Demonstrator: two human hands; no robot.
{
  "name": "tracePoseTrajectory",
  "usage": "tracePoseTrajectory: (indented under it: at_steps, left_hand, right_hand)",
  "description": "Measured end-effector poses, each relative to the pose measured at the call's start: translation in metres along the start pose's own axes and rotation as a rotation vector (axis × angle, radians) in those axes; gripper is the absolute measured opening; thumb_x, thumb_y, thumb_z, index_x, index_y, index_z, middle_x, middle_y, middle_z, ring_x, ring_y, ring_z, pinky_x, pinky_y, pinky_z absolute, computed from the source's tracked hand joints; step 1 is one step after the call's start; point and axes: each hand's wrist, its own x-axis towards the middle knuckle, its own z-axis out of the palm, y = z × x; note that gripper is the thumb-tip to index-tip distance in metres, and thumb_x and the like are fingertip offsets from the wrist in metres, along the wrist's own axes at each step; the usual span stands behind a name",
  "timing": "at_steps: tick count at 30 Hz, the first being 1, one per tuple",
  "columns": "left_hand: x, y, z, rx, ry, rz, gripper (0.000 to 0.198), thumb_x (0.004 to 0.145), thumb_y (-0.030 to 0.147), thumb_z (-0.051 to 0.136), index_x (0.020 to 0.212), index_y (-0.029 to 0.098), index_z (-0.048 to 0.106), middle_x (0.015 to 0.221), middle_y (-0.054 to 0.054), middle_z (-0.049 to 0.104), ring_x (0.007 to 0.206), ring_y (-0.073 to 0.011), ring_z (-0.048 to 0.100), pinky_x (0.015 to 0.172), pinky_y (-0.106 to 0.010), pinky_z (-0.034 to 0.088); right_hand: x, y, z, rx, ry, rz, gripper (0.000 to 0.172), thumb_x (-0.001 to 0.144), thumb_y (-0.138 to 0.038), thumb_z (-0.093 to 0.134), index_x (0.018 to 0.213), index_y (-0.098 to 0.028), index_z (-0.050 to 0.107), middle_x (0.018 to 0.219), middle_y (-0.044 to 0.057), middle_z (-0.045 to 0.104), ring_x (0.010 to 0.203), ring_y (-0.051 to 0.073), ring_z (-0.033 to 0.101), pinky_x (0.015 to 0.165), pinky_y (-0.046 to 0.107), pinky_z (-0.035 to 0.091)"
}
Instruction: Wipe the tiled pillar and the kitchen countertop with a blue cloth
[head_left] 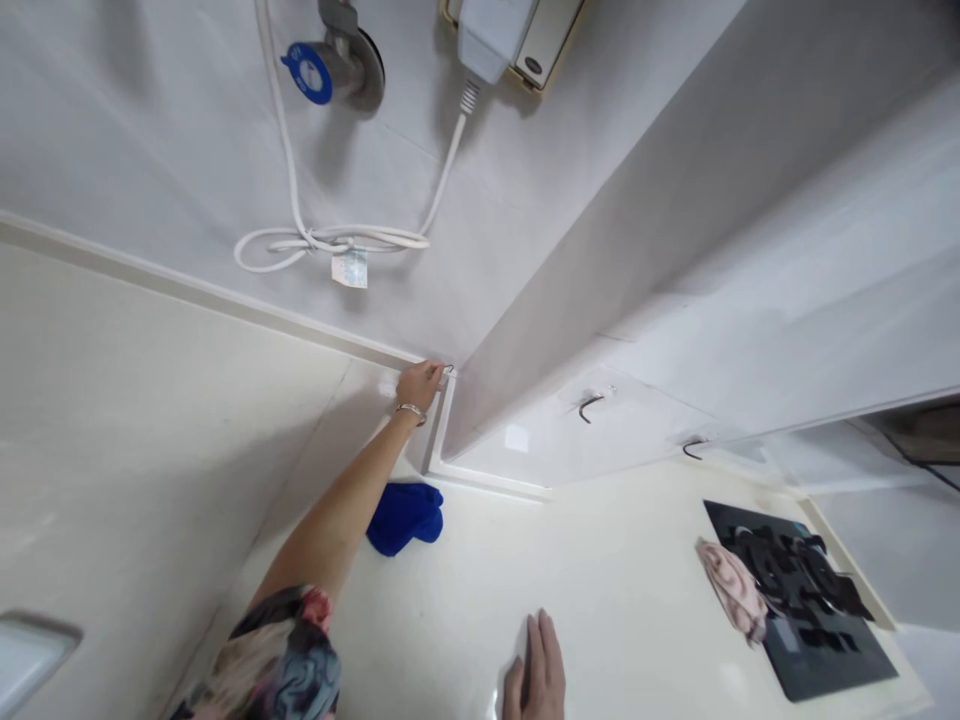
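My left hand (421, 384) reaches into the corner where the wall ledge meets the pillar, its fingers pinched on a small dark hook-like piece (448, 369). A bracelet circles that wrist. Below the forearm, a blue cloth (406, 517) lies bunched on the pale countertop (465, 590). Near the bottom edge, my right hand (538, 672) rests flat on the counter with its fingers stretched out, holding nothing.
A black stove (795, 640) with a pink cloth (733, 588) stands at the right. Two dark hooks (590, 408) (691, 450) stick out from the pillar. Above are a blue-handled valve (309, 73), a looped white cable (367, 236) and a plug (491, 38).
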Motion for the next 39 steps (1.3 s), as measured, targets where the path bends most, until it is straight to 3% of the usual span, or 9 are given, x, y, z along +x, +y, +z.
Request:
tracePoseTrajectory:
  at_steps: [8,12,17,22,29,39]
  left_hand:
    - [-0.006,0.014,0.012,0.142,0.011,-0.064,0.032,0.097,0.044,0.053,0.101,0.027,0.080,0.107,-0.007,0.079,0.102,-0.0258,0.072,0.085,-0.033,0.055]
    - [-0.009,0.015,0.013,0.191,-0.012,-0.015,0.036,0.100,0.044,0.049,0.104,0.027,0.080,0.110,-0.008,0.078,0.106,-0.0261,0.070,0.088,-0.034,0.055]
    - [-0.010,0.014,0.007,0.253,-0.053,0.085,0.038,0.104,0.039,0.043,0.116,0.030,0.077,0.128,-0.006,0.071,0.116,-0.0241,0.066,0.093,-0.033,0.053]
    - [-0.002,0.021,-0.005,0.327,-0.110,0.117,0.036,0.104,0.041,0.044,0.118,0.031,0.076,0.136,-0.007,0.064,0.108,-0.0262,0.068,0.089,-0.037,0.053]
    - [0.007,0.023,-0.011,0.374,-0.120,0.146,0.034,0.104,0.041,0.046,0.127,0.028,0.068,0.137,-0.009,0.062,0.109,-0.0280,0.067,0.090,-0.040,0.052]
    - [0.005,0.019,-0.003,0.325,-0.071,0.123,0.031,0.104,0.037,0.044,0.123,0.027,0.067,0.130,-0.008,0.068,0.112,-0.0272,0.067,0.088,-0.037,0.051]
  right_hand:
    - [-0.001,0.006,0.000,-0.027,-0.018,-0.042,0.055,0.106,-0.037,0.042,0.160,-0.024,0.041,0.162,0.013,0.045,0.145,0.033,0.049,0.108,0.054,0.054]
    - [0.001,0.004,-0.001,-0.033,-0.015,-0.037,0.056,0.106,-0.036,0.044,0.161,-0.026,0.039,0.162,0.012,0.045,0.145,0.033,0.050,0.108,0.053,0.055]
    - [0.000,0.007,-0.001,-0.048,-0.017,-0.050,0.057,0.105,-0.037,0.046,0.161,-0.027,0.039,0.161,0.012,0.047,0.144,0.035,0.052,0.106,0.054,0.057]
    - [-0.001,0.009,0.001,-0.041,-0.019,-0.051,0.058,0.105,-0.034,0.047,0.161,-0.025,0.039,0.161,0.012,0.046,0.145,0.034,0.050,0.106,0.054,0.057]
    - [-0.001,0.009,-0.002,-0.046,-0.022,-0.061,0.058,0.104,-0.034,0.047,0.161,-0.025,0.040,0.161,0.013,0.046,0.143,0.034,0.051,0.104,0.054,0.057]
    - [0.000,0.007,-0.004,-0.052,-0.038,-0.066,0.060,0.103,-0.030,0.048,0.161,-0.025,0.037,0.161,0.014,0.045,0.144,0.035,0.051,0.104,0.056,0.057]
